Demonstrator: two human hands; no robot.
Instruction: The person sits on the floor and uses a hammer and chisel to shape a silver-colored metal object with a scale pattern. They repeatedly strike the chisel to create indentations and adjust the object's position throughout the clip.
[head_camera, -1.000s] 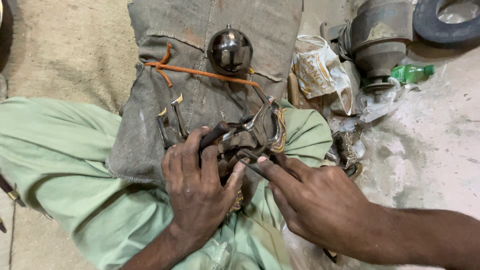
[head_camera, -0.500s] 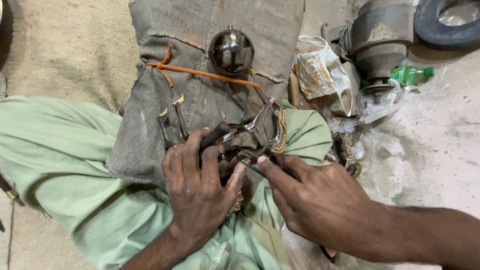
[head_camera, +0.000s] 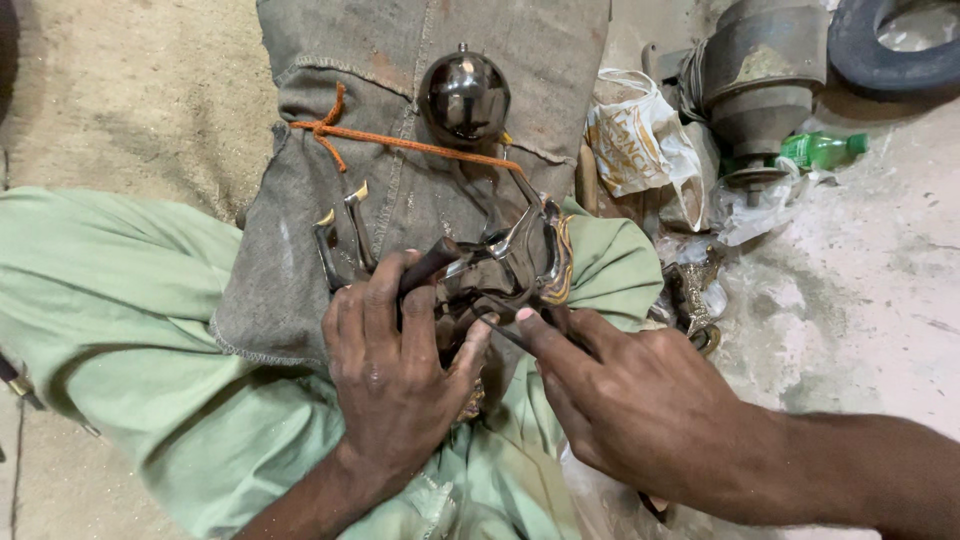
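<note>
Dark shiny metal figurine (head_camera: 500, 265) on lap

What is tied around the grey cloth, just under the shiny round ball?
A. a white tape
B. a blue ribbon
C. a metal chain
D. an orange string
D: an orange string runs across the grey cloth just below the shiny round ball, with a knot at its left end.

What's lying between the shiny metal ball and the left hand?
In the head view, between the metal ball and the left hand lie an orange cord and grey sackcloth.
</note>
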